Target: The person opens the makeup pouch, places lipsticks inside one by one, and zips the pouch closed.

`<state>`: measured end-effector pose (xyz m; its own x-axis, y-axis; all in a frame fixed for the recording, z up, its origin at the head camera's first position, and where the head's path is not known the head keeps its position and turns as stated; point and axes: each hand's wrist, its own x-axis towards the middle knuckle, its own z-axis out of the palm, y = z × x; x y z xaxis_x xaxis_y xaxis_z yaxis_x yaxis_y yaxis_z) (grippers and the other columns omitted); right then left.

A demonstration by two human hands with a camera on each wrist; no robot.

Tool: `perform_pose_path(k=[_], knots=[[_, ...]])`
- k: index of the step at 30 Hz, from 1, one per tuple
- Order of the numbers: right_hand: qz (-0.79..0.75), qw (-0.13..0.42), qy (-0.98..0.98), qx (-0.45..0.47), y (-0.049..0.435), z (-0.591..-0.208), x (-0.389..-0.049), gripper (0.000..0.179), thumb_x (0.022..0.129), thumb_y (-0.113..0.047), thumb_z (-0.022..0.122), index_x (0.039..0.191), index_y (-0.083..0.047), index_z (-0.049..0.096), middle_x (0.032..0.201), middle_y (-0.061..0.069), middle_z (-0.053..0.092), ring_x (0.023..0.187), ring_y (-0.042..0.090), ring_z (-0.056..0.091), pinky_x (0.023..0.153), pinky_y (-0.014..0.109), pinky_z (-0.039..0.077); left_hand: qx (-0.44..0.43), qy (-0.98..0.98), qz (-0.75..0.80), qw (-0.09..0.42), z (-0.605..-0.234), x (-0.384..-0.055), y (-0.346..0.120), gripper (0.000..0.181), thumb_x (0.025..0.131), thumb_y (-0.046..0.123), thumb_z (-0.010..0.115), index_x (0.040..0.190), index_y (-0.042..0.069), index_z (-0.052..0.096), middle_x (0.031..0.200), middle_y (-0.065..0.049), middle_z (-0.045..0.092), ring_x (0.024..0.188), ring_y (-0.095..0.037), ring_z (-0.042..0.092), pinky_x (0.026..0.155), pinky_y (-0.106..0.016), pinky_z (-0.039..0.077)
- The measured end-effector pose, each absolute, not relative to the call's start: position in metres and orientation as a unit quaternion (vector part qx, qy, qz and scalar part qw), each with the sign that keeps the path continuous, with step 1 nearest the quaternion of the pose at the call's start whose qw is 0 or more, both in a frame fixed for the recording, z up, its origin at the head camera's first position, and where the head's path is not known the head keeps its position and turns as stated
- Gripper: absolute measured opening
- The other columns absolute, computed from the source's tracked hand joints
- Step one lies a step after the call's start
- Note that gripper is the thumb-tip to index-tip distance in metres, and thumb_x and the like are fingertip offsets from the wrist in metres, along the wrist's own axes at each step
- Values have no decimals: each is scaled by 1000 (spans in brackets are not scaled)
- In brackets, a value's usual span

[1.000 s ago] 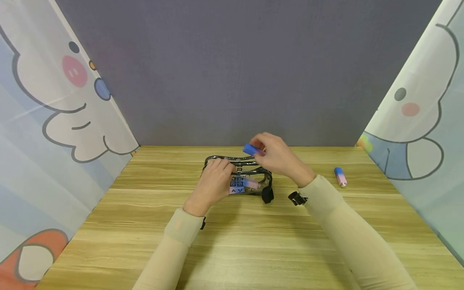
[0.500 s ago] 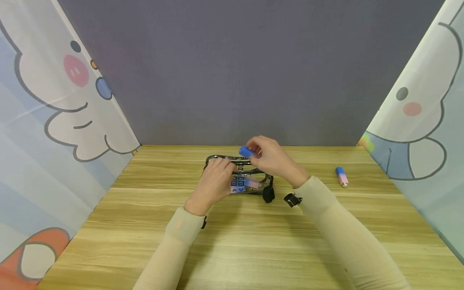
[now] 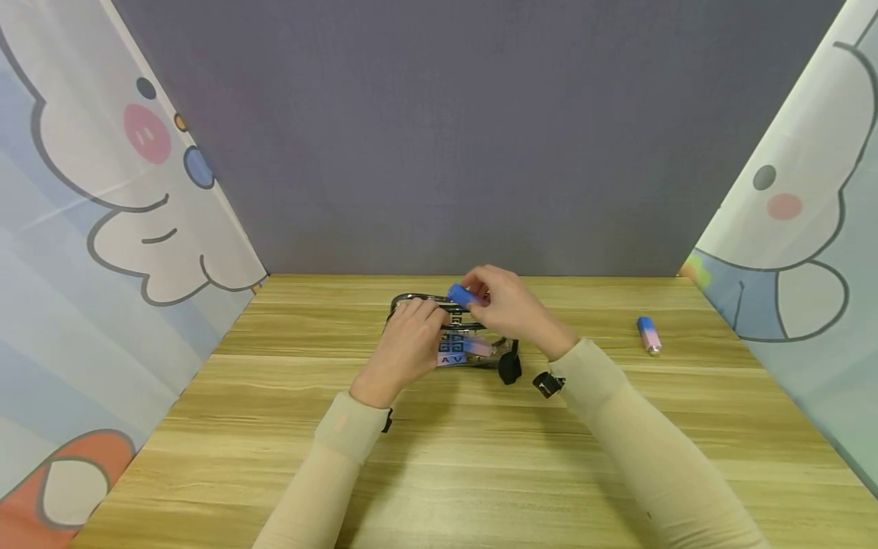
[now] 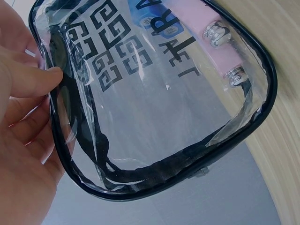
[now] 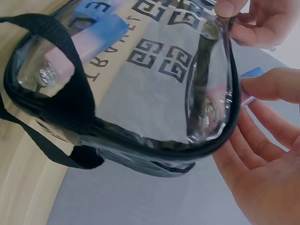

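Note:
A clear travel pouch (image 3: 473, 326) with black trim and black lettering lies on the table. My left hand (image 3: 408, 341) grips its rim, thumb on the black edge in the left wrist view. My right hand (image 3: 509, 309) pinches a small blue-to-pink tube (image 3: 461, 295) at the pouch's opening. The tube's metallic end shows through the clear plastic in the right wrist view; whether it is inside or behind the wall I cannot tell. Similar tubes lie inside the pouch, pink ends with metallic tips (image 4: 199, 18) showing in the left wrist view.
Another blue-and-pink tube (image 3: 648, 335) lies on the wooden table (image 3: 439, 473) at the right. A black strap (image 5: 51, 35) hangs from the pouch's end. A grey panel (image 3: 466, 137) stands behind, with cartoon-printed curtains (image 3: 62, 221) on both sides.
My right hand has moved left and slightly down with the tube, closer to the pouch's opening. My left hand keeps its hold on the rim.

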<state>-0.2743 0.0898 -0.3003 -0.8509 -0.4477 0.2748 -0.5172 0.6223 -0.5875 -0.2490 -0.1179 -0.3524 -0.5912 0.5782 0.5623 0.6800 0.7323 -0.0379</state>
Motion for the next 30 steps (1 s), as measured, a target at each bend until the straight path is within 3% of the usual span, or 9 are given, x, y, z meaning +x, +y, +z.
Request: perform_pose_path(k=[30], knots=[[243, 37, -927, 283, 80, -306, -276, 27, 90, -2, 67, 116, -5, 68, 97, 3, 61, 84, 19, 56, 74, 34, 51, -355, -885, -83, 289, -351, -249, -118, 16, 86, 1, 75, 98, 7, 67, 94, -5, 63, 88, -25, 56, 80, -39, 46]])
